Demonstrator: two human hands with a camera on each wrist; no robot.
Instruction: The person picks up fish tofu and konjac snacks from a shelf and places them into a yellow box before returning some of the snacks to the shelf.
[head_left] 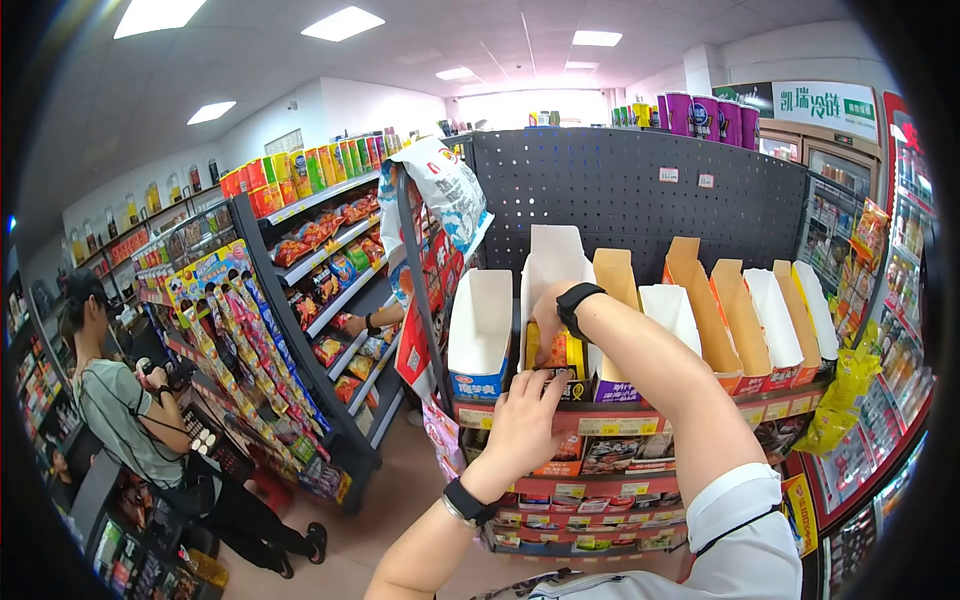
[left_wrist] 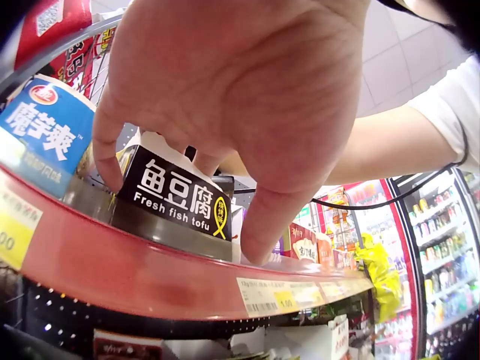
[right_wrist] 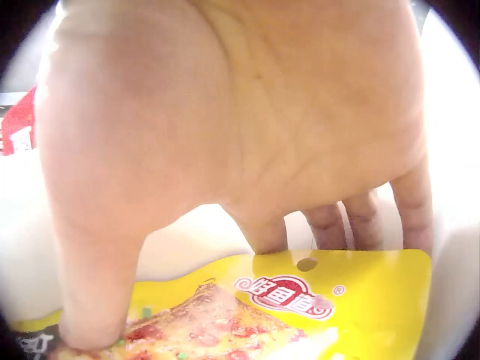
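Note:
A fish tofu display box (left_wrist: pixel 176 191) with a black front and a tall white back stands on the top shelf. My left hand (head_left: pixel 527 415) holds it at the front, fingers over the front panel and thumb by its right side in the left wrist view. My right hand (head_left: pixel 548 315) reaches down inside the box. There it grips a yellow snack packet (right_wrist: pixel 375 300), thumb on the printed face and the other fingers behind the top edge. The packet's lower part is out of sight.
To the left stands a blue-fronted white box (head_left: pixel 480 335); several open cartons (head_left: pixel 700 310) line the right. A red price rail (left_wrist: pixel 112 270) edges the shelf, with a grey pegboard (head_left: pixel 600 190) behind. Yellow packets (head_left: pixel 838 405) hang at right. Another person (head_left: pixel 130 400) stands in the left aisle.

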